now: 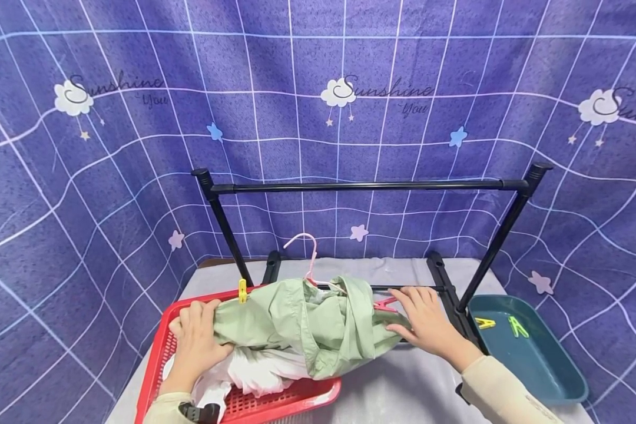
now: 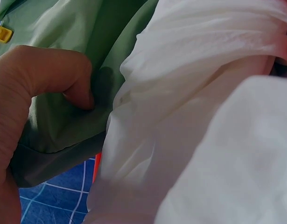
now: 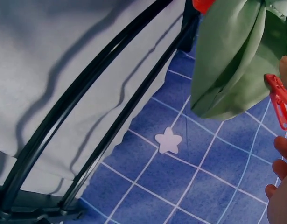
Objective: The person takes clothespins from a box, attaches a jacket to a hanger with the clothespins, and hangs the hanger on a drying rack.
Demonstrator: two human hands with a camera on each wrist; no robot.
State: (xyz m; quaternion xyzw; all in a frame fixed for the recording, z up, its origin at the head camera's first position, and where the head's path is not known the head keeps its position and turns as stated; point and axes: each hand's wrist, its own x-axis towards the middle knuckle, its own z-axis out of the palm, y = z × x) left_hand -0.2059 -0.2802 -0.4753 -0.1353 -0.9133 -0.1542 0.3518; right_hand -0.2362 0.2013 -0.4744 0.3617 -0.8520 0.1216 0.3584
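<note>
I see the green garment [image 1: 275, 312] crumpled, left hand [image 1: 193, 338] gripping it over the basket's [image 1: 151, 365] edge; right hand's [image 1: 429, 324] hold I can't tell. Only the head view shows the pink hanger [image 1: 314, 253].

My left hand [image 2: 29, 79] grips green fabric [image 2: 71, 133] near a yellow clip [image 2: 2, 33], with folds of white cloth [image 2: 152, 107] lying alongside.

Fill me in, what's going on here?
A person is handling a green garment with a pink hanger in it, partly over a red basket holding white cloth. The left hand grips one side, near a yellow clip; the right hand is at the other side by a red clip, though I can't tell whether it pinches it. The hanger isn't hooked on the black rack. Two more clips lie in a teal tray.
</note>
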